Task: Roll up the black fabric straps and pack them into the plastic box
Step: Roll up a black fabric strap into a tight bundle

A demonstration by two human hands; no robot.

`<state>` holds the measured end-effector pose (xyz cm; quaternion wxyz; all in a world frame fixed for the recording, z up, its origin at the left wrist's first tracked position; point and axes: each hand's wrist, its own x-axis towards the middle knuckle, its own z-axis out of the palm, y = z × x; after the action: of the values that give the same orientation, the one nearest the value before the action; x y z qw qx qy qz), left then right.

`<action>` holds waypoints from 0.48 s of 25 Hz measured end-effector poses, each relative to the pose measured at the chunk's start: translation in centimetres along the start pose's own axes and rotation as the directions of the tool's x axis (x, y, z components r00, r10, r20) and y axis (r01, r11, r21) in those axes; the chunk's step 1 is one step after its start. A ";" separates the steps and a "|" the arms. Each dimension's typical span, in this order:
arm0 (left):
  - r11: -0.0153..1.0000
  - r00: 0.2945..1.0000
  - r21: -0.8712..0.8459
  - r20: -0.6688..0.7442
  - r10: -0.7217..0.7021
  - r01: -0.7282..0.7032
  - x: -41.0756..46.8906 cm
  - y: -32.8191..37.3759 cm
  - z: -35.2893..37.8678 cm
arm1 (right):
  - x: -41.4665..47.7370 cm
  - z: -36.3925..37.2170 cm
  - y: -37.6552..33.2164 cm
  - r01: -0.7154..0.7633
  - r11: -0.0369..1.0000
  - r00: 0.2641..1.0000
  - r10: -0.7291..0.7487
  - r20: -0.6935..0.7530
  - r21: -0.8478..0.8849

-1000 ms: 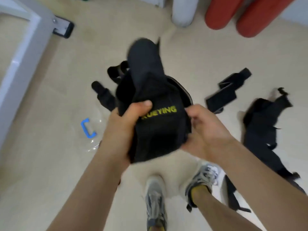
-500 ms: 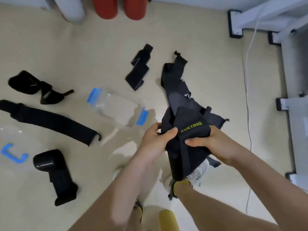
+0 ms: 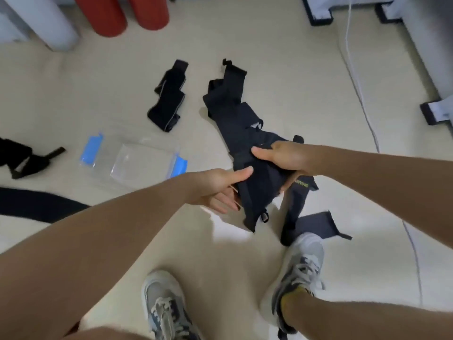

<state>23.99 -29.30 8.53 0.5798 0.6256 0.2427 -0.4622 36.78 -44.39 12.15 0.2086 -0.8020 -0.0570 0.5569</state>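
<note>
I hold a black fabric strap [image 3: 259,185] with yellow lettering above the floor. My right hand [image 3: 284,159] grips its upper part, thumb on top. My left hand [image 3: 220,190] holds its left edge, thumb pressed on the fabric and fingers beneath. The strap's lower ends hang toward my right shoe. A clear plastic box [image 3: 139,163] with blue clips lies on the floor to the left of my hands. More black straps lie around: a pile [image 3: 230,106] beyond my hands, a folded one [image 3: 168,101] and others at the far left [image 3: 22,158].
Two red cylinders [image 3: 122,13] and a white one [image 3: 41,23] stand at the back left. A white cable [image 3: 355,77] runs along the floor at the right, beside grey furniture feet [image 3: 434,111]. My shoes [image 3: 164,307] are at the bottom.
The strap has unfolded and hangs lower and longer. My hands have moved apart along it, and the view has tilted down slightly.
</note>
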 end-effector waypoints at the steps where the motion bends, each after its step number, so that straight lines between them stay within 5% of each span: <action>1: 0.999 0.999 -0.018 -0.014 0.048 -0.048 0.2 0.7 -0.1 | 0.4 -0.1 -0.3 0.023 0.998 0.999 -0.021 -0.024 0.064; 7: 0.956 0.922 -0.085 -0.298 0.246 -0.282 -2.8 3.2 0.1 | -2.8 -0.7 -1.4 0.114 0.989 0.965 -0.089 -0.245 0.090; 12: 0.847 0.741 -0.060 -0.520 0.425 -0.528 -9.3 6.8 3.6 | -10.3 -1.7 -0.4 0.126 0.992 0.929 -0.110 -0.352 0.022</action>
<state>24.40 -31.98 20.32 0.6592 0.6996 0.2579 -0.0973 34.56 -47.82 21.80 0.2660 -0.8786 -0.0550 0.3928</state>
